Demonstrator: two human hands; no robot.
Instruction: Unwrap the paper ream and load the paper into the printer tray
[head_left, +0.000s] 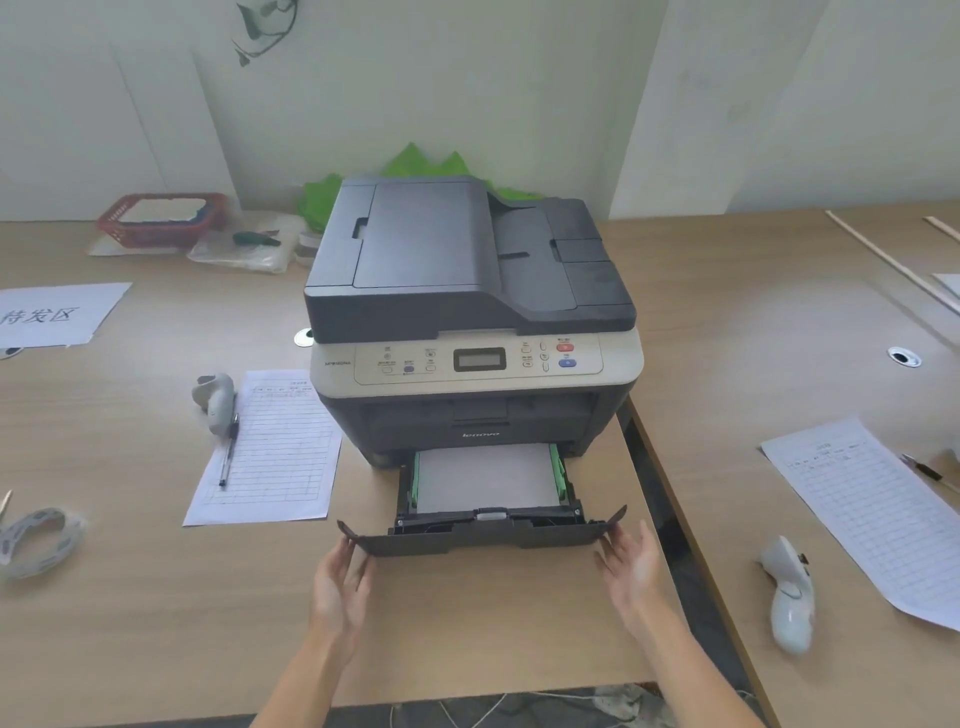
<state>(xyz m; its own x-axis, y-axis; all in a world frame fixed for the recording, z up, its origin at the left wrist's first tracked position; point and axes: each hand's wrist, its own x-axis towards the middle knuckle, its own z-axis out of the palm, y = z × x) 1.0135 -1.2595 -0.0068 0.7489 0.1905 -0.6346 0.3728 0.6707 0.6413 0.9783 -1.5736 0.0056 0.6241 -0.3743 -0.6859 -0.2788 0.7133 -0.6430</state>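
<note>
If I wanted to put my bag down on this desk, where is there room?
Bare wood lies right of the printer, up to the desk seam, and near the front edge left of the left hand. The far left corner is crowded around the red basket. The form and pen fill the printer's left.

Soft, even daylight (edges bowed, slightly blurred).
</note>
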